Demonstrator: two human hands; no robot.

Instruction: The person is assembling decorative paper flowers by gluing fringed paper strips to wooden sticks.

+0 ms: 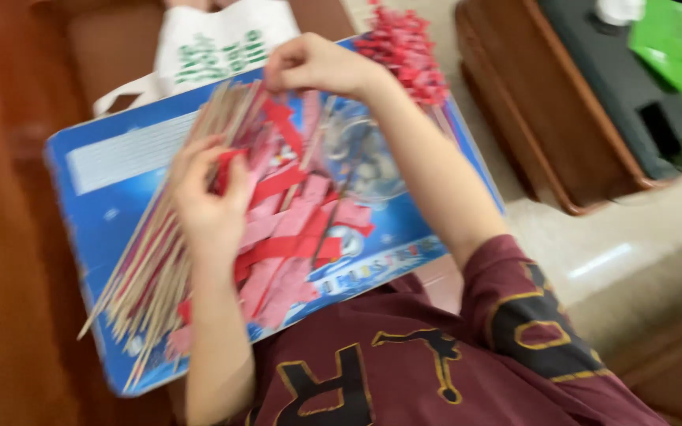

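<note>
Left hand (211,197) clamped on red strip (226,162) over board (112,170) on lap. Right hand (317,63) pinched shut at far end of sticks (159,260), on what can't tell, blurry. Tip imo: keep strip taut, wrap snug, one stick at a time.

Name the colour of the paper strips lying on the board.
Red and pink paper strips, seen in the head view.

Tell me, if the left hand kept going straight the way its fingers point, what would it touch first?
Probably the red paper strips on the blue board: the left hand curls toward them, beside the wooden sticks. The blur leaves the depth uncertain.
</note>
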